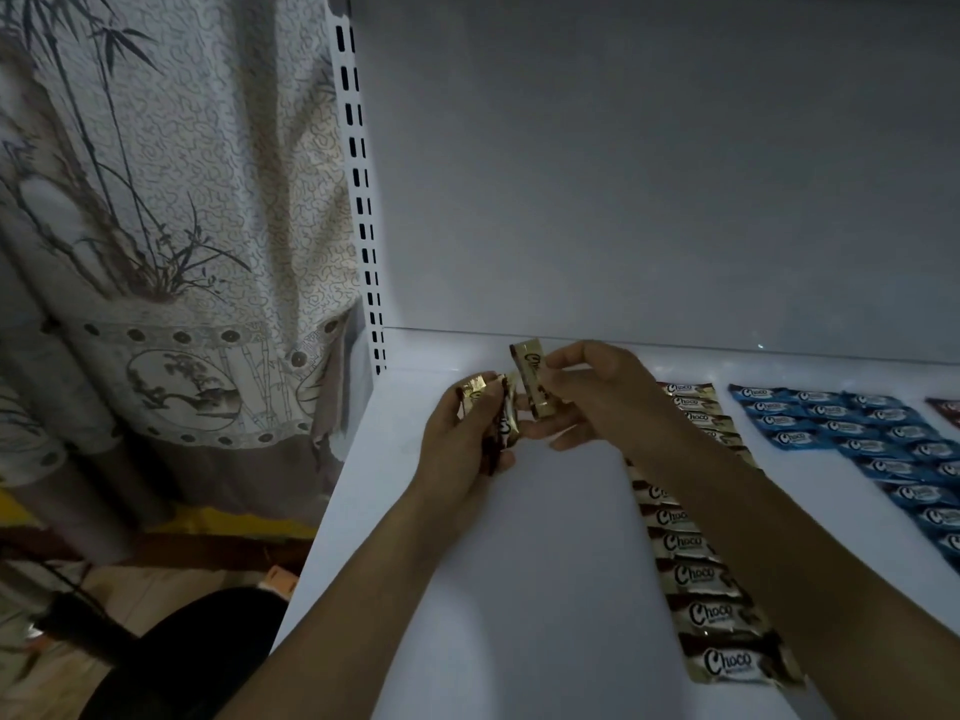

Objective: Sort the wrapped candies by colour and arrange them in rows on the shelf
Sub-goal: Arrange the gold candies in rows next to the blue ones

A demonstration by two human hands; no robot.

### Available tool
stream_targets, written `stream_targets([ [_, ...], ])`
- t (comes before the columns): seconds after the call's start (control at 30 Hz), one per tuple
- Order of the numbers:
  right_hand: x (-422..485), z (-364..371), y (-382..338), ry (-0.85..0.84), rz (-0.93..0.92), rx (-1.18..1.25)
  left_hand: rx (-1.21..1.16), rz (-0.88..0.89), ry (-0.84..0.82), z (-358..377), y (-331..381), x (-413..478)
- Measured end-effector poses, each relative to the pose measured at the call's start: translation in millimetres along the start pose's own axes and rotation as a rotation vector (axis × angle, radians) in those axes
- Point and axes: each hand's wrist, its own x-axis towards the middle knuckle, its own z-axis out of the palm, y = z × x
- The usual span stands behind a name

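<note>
My left hand (pixel 462 444) is closed around a small bunch of gold wrapped candies (pixel 501 413), held just above the white shelf (pixel 519 563). My right hand (pixel 592 392) pinches one gold candy (pixel 532 379) upright, right beside the bunch. A row of gold candies (pixel 701 579) runs front to back under my right forearm, partly hidden by it. To its right lie rows of blue candies (pixel 852 433). A dark red candy (pixel 948 410) shows at the right edge.
The shelf's grey back panel (pixel 649 174) rises behind the hands. A slotted white upright (pixel 363 215) marks the shelf's left end. A patterned curtain (pixel 166 226) hangs to the left, with a dark round object (pixel 182 662) below on the floor.
</note>
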Motion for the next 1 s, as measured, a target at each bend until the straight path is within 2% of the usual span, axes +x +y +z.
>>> stream_targets([
  [0.1,-1.4,-12.0,11.3,0.079,-0.086,-0.165,-0.051,0.0,0.01,-0.7,-0.2,0.2],
  [0.2,-7.4,-23.7,30.8,0.243,-0.356,-0.684,-0.08,0.005,0.005,0.2,-0.7,-1.0],
  [0.27,-14.0,-25.3,42.2,0.207,-0.444,-0.984,-0.032,0.011,-0.015,0.4,-1.2,-2.8],
  [0.33,-18.3,-24.1,47.9,0.082,-0.425,-1.183,0.034,0.039,-0.048,1.3,-1.5,-5.1],
  [0.4,-19.8,-28.5,51.6,-0.004,-0.371,-1.152,0.08,0.059,-0.063,0.2,-6.5,-5.0],
  [0.5,-20.7,-38.8,55.4,0.047,-0.401,-0.976,0.056,0.067,-0.066,-2.9,-10.8,-2.4],
  [0.7,-23.7,-46.2,63.2,0.031,-0.401,-0.968,0.039,0.06,-0.049,-4.5,-13.9,0.5],
  [0.8,-23.6,-44.8,65.7,-0.003,-0.359,-1.041,0.059,0.075,-0.051,-2.9,-14.1,-0.1],
  [1.0,-21.9,-36.5,67.0,0.013,-0.37,-0.989,0.054,0.071,-0.057,-0.5,-12.9,-1.5],
])
